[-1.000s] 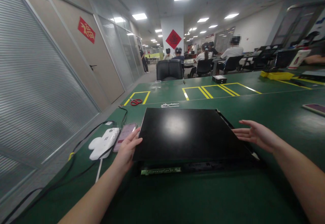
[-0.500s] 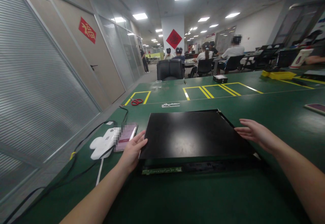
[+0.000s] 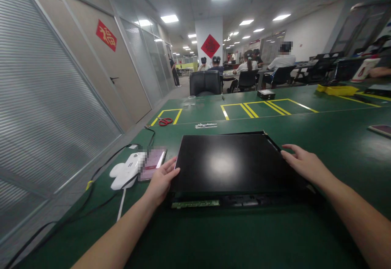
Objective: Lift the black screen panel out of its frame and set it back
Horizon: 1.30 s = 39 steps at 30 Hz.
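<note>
A dark, flat display panel (image 3: 226, 163) lies over a black frame (image 3: 259, 200), its near edge seemingly raised above the frame. A green circuit board strip (image 3: 195, 204) shows along the frame's near side. My left hand (image 3: 161, 179) is closed on the panel's left edge, thumb on top and fingers at the side and below. At the opposite edge, my right hand (image 3: 301, 163) has its thumb against the panel's rim, index finger stretched along the outside; its other fingers are mostly hidden.
A white power strip (image 3: 126, 173) with cables and a phone (image 3: 154, 163) lie left of the panel. Beyond are red-handled scissors (image 3: 165, 121), white calipers (image 3: 206, 125), a black box (image 3: 265, 94) and a yellow tray (image 3: 336, 90). Another phone (image 3: 380, 130) lies far right. People sit behind.
My right hand has moved in from slightly apart to touch the panel's right edge. My left hand keeps its hold; the panel's near edge appears slightly lower.
</note>
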Each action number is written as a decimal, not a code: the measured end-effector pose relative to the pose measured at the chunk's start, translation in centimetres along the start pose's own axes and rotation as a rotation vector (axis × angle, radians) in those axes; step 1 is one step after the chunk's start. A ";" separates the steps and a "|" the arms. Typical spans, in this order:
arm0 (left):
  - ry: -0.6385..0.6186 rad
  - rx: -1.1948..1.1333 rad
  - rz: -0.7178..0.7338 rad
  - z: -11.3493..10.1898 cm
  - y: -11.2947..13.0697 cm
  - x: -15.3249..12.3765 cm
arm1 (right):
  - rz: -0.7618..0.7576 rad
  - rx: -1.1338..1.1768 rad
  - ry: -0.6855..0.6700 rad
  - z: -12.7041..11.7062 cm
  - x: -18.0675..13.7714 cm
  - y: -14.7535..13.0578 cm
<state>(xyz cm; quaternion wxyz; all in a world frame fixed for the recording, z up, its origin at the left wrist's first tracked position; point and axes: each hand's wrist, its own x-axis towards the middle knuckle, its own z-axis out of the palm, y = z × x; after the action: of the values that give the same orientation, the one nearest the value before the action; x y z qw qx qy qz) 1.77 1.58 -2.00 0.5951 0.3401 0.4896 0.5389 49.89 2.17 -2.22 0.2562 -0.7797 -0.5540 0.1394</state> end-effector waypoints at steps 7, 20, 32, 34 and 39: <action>-0.051 0.026 -0.010 -0.4 -0.4 0.1 | -0.057 -0.091 0.026 0.3 0.4 0.5; -0.128 0.084 0.074 0.1 0.8 -0.5 | -0.074 -0.148 0.017 0.3 0.7 0.8; -0.007 0.650 0.296 -2.3 -0.9 1.9 | -0.056 -0.171 0.037 0.2 0.8 0.7; -0.017 0.672 0.310 -2.2 -1.0 1.9 | -0.070 -0.166 0.046 0.3 0.9 1.0; -0.048 0.773 0.354 -1.6 -0.6 1.5 | -0.069 -0.148 0.022 0.4 1.1 1.2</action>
<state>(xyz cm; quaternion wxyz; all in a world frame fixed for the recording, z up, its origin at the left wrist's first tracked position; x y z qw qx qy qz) 0.30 2.71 -3.36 0.3334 0.6296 0.5757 0.4012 51.03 3.00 -3.19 0.2084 -0.7786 -0.5864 0.0807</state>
